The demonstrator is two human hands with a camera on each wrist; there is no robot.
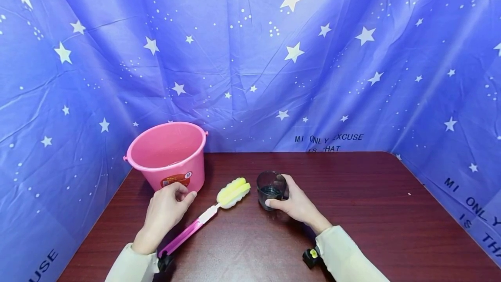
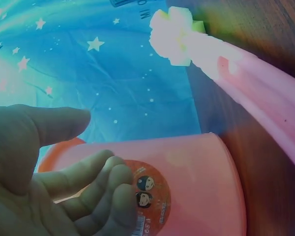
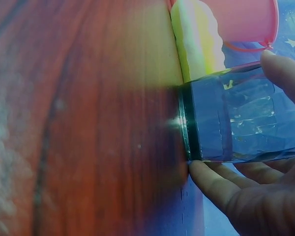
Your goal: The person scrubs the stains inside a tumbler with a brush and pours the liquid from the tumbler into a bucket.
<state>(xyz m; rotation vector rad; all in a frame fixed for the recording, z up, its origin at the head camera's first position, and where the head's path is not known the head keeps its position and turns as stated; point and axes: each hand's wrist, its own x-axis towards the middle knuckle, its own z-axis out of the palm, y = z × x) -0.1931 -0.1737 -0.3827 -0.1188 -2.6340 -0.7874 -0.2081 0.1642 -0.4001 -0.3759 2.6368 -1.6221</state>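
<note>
Starting from the left, I have the pink bucket [image 1: 198, 169] on the dark red surface [image 1: 352, 212]: plastic by its look, slightly springy, so I judge it light apart from anything inside, and best taken by its sides. In front of its label [image 1: 177, 178] hangs the left hand [image 1: 166, 207], thumb apart, fingers loosely bent, nothing in its hold; whether it grazes the bucket, I can't quite tell. Just beside it, slanting across the surface, lies the brush [image 1: 207, 214]: the purple handle [image 1: 181, 236] looks stiff, that's my grip, while the sponge head [image 1: 233, 193] should squash if pinched. Now to the right, and here's the action! The dark see-through cup [image 1: 270, 191] is upright, on the surface or barely above it, I can't say which. The right hand [image 1: 295, 203] wraps it, thumb on the near side, fingers round the far side. Could be glass: I treat it as rigid, breakable and slick. There seems to be liquid low inside, so I want it level, pressure firm but gentle.
</note>
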